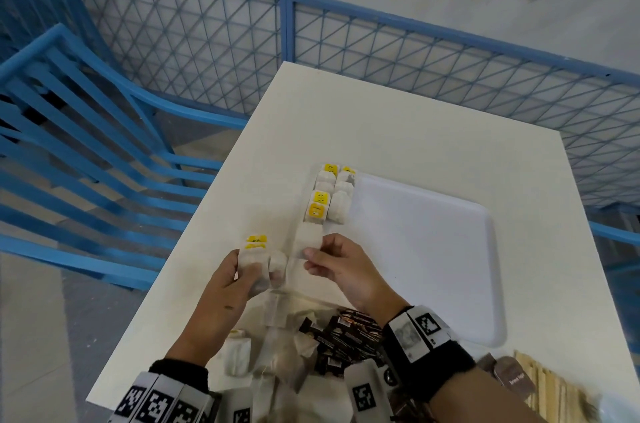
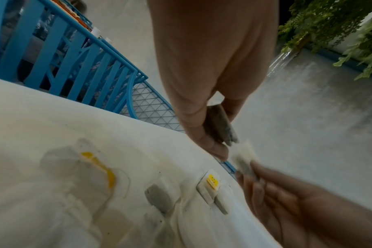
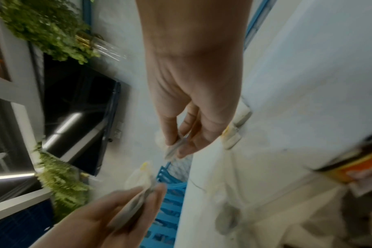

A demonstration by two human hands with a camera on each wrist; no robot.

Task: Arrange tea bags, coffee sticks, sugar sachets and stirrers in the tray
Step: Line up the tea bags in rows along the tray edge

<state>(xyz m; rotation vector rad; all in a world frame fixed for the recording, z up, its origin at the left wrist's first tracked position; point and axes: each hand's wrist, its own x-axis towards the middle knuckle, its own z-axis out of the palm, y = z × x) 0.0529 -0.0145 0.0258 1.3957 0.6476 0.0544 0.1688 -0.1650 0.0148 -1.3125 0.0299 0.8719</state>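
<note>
A white tray (image 1: 422, 249) lies on the white table (image 1: 381, 131). Two short columns of tea bags (image 1: 330, 195), some with yellow tags, line the tray's left side. My left hand (image 1: 250, 271) grips a small stack of tea bags (image 1: 258, 261) just left of the tray. My right hand (image 1: 312, 258) pinches a single tea bag (image 1: 308, 238) at the near end of the columns. In the left wrist view the stack (image 2: 221, 127) sits between thumb and fingers. In the right wrist view the single bag (image 3: 174, 148) is held at the fingertips.
Near the table's front edge lie loose tea bags (image 1: 277, 350), dark coffee sticks (image 1: 346, 332), brown sachets (image 1: 516, 377) and wooden stirrers (image 1: 550, 388). A blue chair (image 1: 86, 145) stands to the left, with a blue mesh fence (image 1: 311, 34) behind the table.
</note>
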